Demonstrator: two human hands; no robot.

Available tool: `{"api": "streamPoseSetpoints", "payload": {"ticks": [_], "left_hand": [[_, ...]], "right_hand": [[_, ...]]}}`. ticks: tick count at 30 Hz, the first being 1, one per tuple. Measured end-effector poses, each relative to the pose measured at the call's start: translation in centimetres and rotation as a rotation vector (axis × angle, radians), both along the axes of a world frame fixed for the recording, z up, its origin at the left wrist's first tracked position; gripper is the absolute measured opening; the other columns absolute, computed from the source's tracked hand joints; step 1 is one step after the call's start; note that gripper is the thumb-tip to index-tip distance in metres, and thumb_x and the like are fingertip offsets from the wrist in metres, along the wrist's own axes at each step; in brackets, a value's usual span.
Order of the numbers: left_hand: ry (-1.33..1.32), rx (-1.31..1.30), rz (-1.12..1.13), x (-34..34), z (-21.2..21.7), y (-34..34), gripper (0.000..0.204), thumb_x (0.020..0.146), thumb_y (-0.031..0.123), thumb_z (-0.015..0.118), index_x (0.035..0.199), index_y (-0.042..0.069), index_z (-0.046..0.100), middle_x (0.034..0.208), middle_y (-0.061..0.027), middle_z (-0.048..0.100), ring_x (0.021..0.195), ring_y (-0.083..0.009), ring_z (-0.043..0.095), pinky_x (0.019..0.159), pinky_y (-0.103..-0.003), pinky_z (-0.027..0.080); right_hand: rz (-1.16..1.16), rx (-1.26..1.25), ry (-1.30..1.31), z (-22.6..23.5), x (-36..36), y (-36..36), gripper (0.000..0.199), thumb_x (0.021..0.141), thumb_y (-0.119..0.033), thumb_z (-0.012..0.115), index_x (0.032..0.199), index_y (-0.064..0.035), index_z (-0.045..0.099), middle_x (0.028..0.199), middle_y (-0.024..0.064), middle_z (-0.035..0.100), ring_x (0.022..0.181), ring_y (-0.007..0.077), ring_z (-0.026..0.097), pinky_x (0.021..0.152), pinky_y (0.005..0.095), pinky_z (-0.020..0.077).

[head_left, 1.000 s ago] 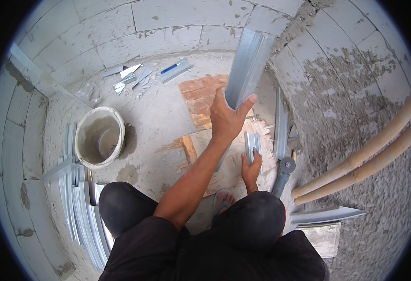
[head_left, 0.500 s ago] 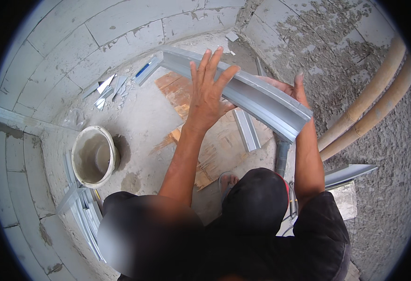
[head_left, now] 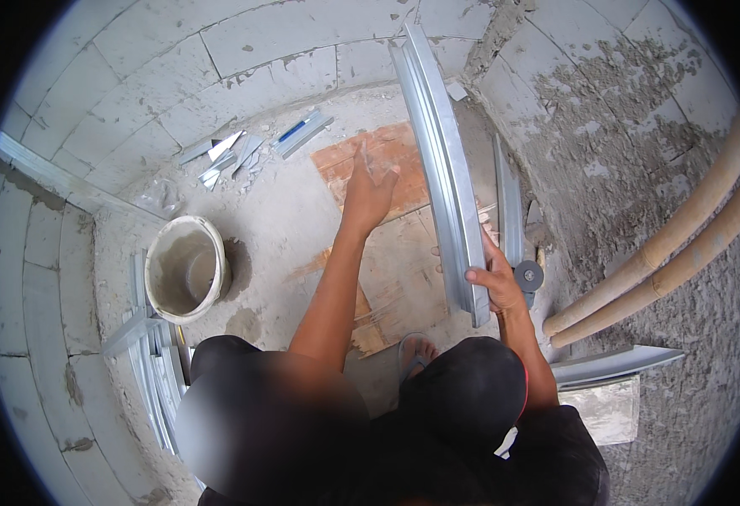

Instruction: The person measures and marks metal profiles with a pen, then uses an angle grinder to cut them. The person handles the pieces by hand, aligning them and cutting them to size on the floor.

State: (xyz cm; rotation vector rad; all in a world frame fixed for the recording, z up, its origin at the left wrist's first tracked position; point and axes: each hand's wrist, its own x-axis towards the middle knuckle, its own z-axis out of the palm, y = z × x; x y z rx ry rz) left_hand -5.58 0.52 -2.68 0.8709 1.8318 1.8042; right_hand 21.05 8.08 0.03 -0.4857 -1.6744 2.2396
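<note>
My right hand (head_left: 500,282) grips a long silver metal profile (head_left: 439,160) close to its near end, with the thumb on the near side and the other fingers partly hidden. The profile stands out away from me, its far end reaching up over the far wall. To its left, my left hand (head_left: 371,192) is empty, fingers spread and slightly blurred, above a worn plywood sheet (head_left: 336,164) on the floor. An angle grinder (head_left: 528,277) lies just right of my right hand, its disc showing, beside another metal profile (head_left: 510,207).
A mortar-stained bucket (head_left: 157,287) stands at left, with stacked metal profiles (head_left: 152,388) nearer me. Metal offcuts (head_left: 231,156) and a blue marker (head_left: 292,130) on a short profile lie near the far wall. Two bamboo poles (head_left: 640,261) lean at right.
The profile has swung from lying crosswise to pointing away from me. My left hand has come away from it and sits lower. My right hand has moved down and left with the profile.
</note>
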Motion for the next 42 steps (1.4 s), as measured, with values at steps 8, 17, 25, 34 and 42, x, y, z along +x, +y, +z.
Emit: {"api": "streamPoseSetpoints", "payload": {"ticks": [8, 17, 25, 34, 42], "left_hand": [[-0.143, 0.034, 0.029, 5.9, 7.1, 0.8, 0.086, 0.075, 0.035, 0.094, 0.135, -0.003, 0.045, 0.122, -0.0264, 0.067, 0.114, -0.0323, 0.069, 0.099, -0.043, 0.053], [0.184, 0.275, -0.063, 6.0, 7.5, 0.1, 0.088, 0.074, 0.028, 0.095, 0.141, 0.000, 0.045, 0.126, -0.0191, 0.065, 0.119, -0.0289, 0.065, 0.102, -0.042, 0.051], [0.188, 0.258, -0.070, 5.8, 7.6, -0.4, 0.090, 0.072, 0.026, 0.096, 0.143, 0.002, 0.045, 0.128, -0.0169, 0.063, 0.119, -0.0280, 0.064, 0.103, -0.042, 0.050], [0.225, 0.297, -0.009, 5.1, 7.8, -1.0, 0.082, 0.072, 0.026, 0.098, 0.133, 0.001, 0.049, 0.120, -0.0214, 0.069, 0.113, -0.0324, 0.069, 0.099, -0.043, 0.053], [0.159, 0.301, -0.123, 4.6, 7.9, -0.8, 0.094, 0.069, 0.039, 0.099, 0.139, 0.001, 0.049, 0.121, -0.0174, 0.067, 0.115, -0.0276, 0.067, 0.100, -0.042, 0.052]], "right_hand": [[0.090, 0.403, -0.136, -6.2, -2.4, -1.5, 0.112, 0.078, -0.011, 0.088, 0.168, -0.0027, 0.021, 0.170, 0.0180, 0.032, 0.158, 0.0304, 0.027, 0.126, 0.0409, 0.0289], [-0.462, 1.043, -0.898, -18.9, 3.2, 4.7, 0.100, 0.083, -0.043, 0.085, 0.160, -0.0013, 0.036, 0.158, 0.0278, 0.039, 0.142, 0.0474, 0.043, 0.116, 0.0562, 0.0403], [-0.425, 0.987, -1.127, -20.8, 3.8, 2.7, 0.107, 0.080, -0.047, 0.086, 0.160, -0.0019, 0.032, 0.149, 0.0265, 0.047, 0.136, 0.0450, 0.048, 0.110, 0.0548, 0.0453], [-0.450, 0.984, -1.136, -20.3, 2.8, 2.2, 0.103, 0.079, -0.042, 0.086, 0.157, 0.0029, 0.036, 0.139, 0.0265, 0.054, 0.128, 0.0448, 0.055, 0.106, 0.0521, 0.0496], [-0.673, 0.020, -0.449, -14.5, 1.8, 5.7, 0.091, 0.089, -0.029, 0.081, 0.154, 0.0168, 0.037, 0.133, 0.0250, 0.066, 0.119, 0.0277, 0.066, 0.098, 0.0345, 0.0519]]}}
